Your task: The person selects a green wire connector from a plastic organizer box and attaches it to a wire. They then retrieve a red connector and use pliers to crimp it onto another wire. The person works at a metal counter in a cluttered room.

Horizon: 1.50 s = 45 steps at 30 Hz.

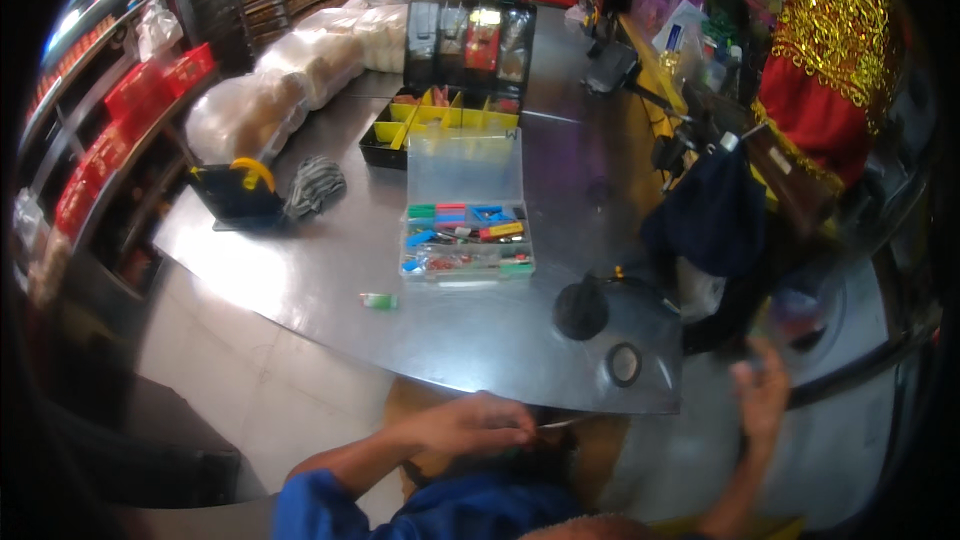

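Note:
My left hand [478, 425] is at the table's near edge, its fingers curled inward. A thin pale line shows by its fingertips, but what they hold, if anything, I cannot make out. Out past the table's right corner, my right hand [764, 392] is raised and blurred, its fingers apart. Nearest to it on the tabletop lies a roll of black tape [623, 365]. A round black object [581, 311] sits beside the tape. Farther off, a clear plastic organizer box [468, 262] stands with its lid up, full of small coloured parts. A small green-and-white item [379, 301] lies left of it.
Behind the organizer stands a black case [383, 153] with yellow dividers, its lid raised. A dark holder [235, 202] and a grey striped cloth [316, 187] are at left on the metal table [300, 280]. Wrapped bags [245, 110] line the back left; a dark blue cloth [712, 208] hangs right.

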Motion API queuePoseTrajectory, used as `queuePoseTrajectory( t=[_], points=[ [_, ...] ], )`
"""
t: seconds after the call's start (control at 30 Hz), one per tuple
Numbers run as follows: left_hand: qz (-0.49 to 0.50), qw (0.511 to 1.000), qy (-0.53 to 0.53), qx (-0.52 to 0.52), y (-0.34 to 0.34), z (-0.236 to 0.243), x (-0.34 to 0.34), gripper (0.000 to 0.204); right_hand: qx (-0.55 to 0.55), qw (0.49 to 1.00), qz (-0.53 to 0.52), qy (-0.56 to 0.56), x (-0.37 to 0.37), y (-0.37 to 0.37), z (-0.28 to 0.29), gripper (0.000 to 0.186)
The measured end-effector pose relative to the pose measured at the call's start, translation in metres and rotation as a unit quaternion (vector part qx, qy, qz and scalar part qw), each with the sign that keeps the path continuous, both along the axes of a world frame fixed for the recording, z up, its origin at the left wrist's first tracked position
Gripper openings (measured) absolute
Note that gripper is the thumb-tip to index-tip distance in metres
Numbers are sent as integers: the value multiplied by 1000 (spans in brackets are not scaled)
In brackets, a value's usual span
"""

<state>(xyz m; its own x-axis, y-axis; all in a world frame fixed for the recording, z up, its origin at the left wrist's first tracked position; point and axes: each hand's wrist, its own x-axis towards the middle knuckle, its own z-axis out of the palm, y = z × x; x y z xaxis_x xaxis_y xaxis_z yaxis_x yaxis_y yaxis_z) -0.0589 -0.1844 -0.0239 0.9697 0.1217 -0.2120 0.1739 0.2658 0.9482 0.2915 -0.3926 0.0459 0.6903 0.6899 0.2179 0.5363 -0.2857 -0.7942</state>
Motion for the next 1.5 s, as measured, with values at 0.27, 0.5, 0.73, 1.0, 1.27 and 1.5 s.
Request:
queuePoseTrajectory(
  t=[0.27, 0.5, 0.73, 1.0, 1.27, 1.5],
  points=[
    [-26, 996, -82, 8, -5, 13, 21, 15, -74, 955, 251, 141, -48, 8, -17, 21],
    [25, 999, -40, 14, 15, -13, -20, 16, -81, 970, -123, -192, 79, -60, -20, 24],
    [-63, 985, -119, 103, -14, 17, 44, 16, -191, 896, 379, 131, -98, 28, 2, 30],
    [42, 999, 2, 13, 18, -8, -21, 15, -105, 959, -84, -248, 85, -70, -44, 20],
    [-56, 985, -90, 139, -10, 22, 38, 18, -45, 933, 325, 148, -115, 29, -8, 24],
    [-54, 998, -1, 30, 2, 8, 21, 18, -71, 922, 291, 244, -87, -2, -34, 27]
  ],
)
